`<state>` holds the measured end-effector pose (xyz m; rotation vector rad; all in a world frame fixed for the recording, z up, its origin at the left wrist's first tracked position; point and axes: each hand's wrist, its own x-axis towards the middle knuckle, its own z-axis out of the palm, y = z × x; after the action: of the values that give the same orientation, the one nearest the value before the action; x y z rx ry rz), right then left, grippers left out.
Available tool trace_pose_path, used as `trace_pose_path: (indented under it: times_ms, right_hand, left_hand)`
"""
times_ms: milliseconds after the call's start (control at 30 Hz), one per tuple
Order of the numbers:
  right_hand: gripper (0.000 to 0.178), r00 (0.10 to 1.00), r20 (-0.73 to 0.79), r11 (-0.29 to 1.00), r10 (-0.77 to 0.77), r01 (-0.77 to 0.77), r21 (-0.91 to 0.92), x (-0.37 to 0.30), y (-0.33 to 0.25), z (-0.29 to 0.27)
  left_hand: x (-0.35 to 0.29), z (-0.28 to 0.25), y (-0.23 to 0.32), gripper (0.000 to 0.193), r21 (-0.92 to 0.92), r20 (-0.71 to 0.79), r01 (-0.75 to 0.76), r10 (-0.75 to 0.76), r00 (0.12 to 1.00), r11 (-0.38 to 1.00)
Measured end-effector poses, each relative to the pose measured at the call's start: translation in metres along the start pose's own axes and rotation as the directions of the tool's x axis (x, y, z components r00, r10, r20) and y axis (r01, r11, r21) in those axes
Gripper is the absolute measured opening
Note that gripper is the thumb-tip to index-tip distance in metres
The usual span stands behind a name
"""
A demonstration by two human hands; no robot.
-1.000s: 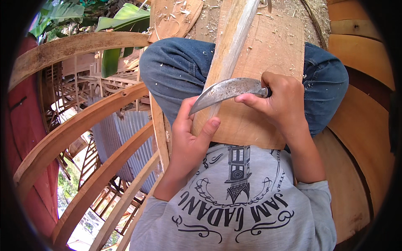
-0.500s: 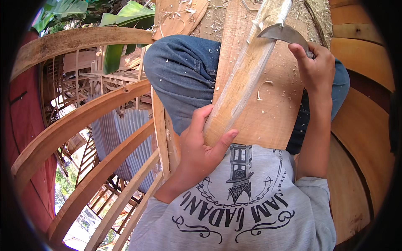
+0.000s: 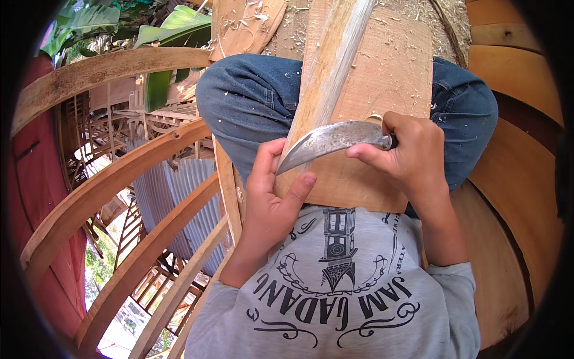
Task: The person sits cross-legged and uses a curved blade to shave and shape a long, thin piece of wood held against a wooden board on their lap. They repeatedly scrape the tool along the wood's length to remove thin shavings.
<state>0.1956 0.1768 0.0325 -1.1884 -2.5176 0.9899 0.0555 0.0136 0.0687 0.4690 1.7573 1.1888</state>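
My left hand [image 3: 266,200] grips the near end of a long, narrow strip of wood [image 3: 332,75], thumb on one side and fingers on the other. The strip slants away from me, up and to the right, its faces pale and shaved. In my right hand [image 3: 417,158] is a curved knife [image 3: 335,141] with a broad, stained steel blade, held by its dark handle. That blade lies across the strip, its tip close to my left fingers. Under the strip is a flat wooden board [image 3: 394,72] resting over my lap.
My bent knees in jeans [image 3: 251,102] flank the board. Curved wooden ribs [image 3: 119,179] rise on the left, and curved planks [image 3: 514,155] line the right. Wood shavings [image 3: 382,36] litter the far boards. Corrugated metal sheeting [image 3: 194,203] shows beyond the ribs.
My right hand has brought the knife toward me and left, from the strip's far part to its near end. The strip has shifted slightly left, with my left hand still on it.
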Motion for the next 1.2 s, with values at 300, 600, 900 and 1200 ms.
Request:
trace_pose_path:
  times_ms: [300, 600, 900, 1200]
  right_hand:
    - [0.080, 0.970, -0.218, 0.978, -0.105, 0.061, -0.198, 0.031, 0.015, -0.008]
    - [0.081, 0.944, -0.280, 0.967, -0.174, 0.111, -0.228, 0.042, 0.020, -0.012]
    - [0.077, 0.942, -0.318, 0.972, -0.103, 0.028, -0.234, 0.058, 0.030, -0.013]
    - [0.079, 0.925, -0.380, 0.984, -0.024, -0.044, -0.172, 0.075, 0.045, -0.012]
  left_hand:
    - [-0.005, 0.004, -0.005, 0.048, 0.026, 0.064, -0.123, 0.122, 0.991, 0.992]
    - [-0.004, 0.004, 0.001, 0.049, 0.044, 0.061, -0.097, 0.095, 0.994, 0.994]
    - [0.000, -0.002, -0.016, 0.048, 0.089, 0.056, -0.169, 0.164, 0.985, 0.982]
    - [0.002, -0.005, -0.016, 0.047, 0.122, 0.082, -0.169, 0.160, 0.984, 0.978]
